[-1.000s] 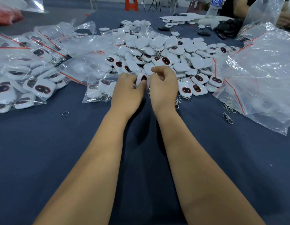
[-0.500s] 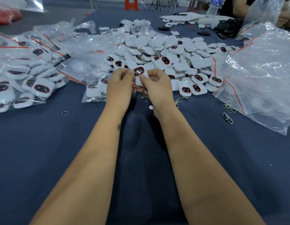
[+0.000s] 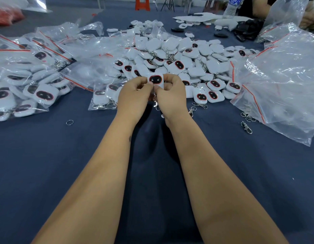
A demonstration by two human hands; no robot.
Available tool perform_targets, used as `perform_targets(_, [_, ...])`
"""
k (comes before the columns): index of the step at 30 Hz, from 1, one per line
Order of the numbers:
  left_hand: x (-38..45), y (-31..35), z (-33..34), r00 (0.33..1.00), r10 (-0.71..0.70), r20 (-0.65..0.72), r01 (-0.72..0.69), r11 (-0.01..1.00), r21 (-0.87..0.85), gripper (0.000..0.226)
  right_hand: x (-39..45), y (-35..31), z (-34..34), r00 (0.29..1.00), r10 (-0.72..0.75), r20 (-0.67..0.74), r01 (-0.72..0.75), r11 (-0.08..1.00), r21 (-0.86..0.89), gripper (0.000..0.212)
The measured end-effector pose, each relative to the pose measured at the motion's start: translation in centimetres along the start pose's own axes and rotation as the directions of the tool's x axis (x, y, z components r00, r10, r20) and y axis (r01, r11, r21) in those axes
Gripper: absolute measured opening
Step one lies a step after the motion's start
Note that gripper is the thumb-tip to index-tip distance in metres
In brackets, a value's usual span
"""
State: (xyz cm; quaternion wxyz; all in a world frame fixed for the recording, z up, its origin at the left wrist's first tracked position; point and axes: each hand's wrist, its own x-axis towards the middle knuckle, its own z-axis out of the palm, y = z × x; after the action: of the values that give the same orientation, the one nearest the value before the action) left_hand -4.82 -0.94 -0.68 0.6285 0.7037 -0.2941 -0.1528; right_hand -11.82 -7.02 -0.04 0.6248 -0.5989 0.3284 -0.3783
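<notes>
No legible text anywhere; only blurred white characters on the blue label of the water bottle (image 3: 232, 5)

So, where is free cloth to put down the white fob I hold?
Bare blue cloth lies left of the left forearm, nearer than the loose ring and filled bags, and right of the right forearm, nearer than the clasp and clear bags. Crowded: the fob pile beyond the held fob.

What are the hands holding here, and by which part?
One white keychain tag, pinched by the left hand at its left edge and the right hand at its right edge.
</notes>
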Motion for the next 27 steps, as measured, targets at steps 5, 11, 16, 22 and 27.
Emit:
perform_targets(5, [-0.07, 0.09, 0.04, 1.0, 0.006, -0.001, -0.006, 0.998, 0.057, 0.018, 0.13, 0.09, -0.11, 1.0, 0.004, 0.003, -0.004, 1.0, 0.005, 0.024])
perform_targets(11, [0.02, -0.1, 0.1, 1.0, 0.001, -0.012, 0.0, 0.998, 0.058, 0.016, 0.32, 0.24, -0.18, 1.0, 0.019, 0.016, -0.019, 1.0, -0.011, 0.02])
perform_targets(16, [0.09, -0.29, 0.12, 1.0, -0.003, -0.011, 0.003, 0.998, 0.057, 0.015, 0.37, -0.01, -0.15, 0.997, 0.068, 0.034, -0.07, 0.996, 0.058, 0.017])
perform_targets(22, [0.17, -0.3, -0.02, 1.0, -0.029, -0.001, 0.029, 0.999, 0.024, 0.011, 0.28, -0.38, 0.1, 0.997, 0.064, 0.037, -0.067, 0.993, 0.102, 0.019])
perform_targets(27, [-0.09, -0.02, -0.04, 1.0, -0.023, 0.013, 0.023, 1.0, 0.014, 0.013, 0.24, -0.38, -0.02, 0.999, 0.045, 0.028, -0.045, 0.999, 0.02, 0.018])
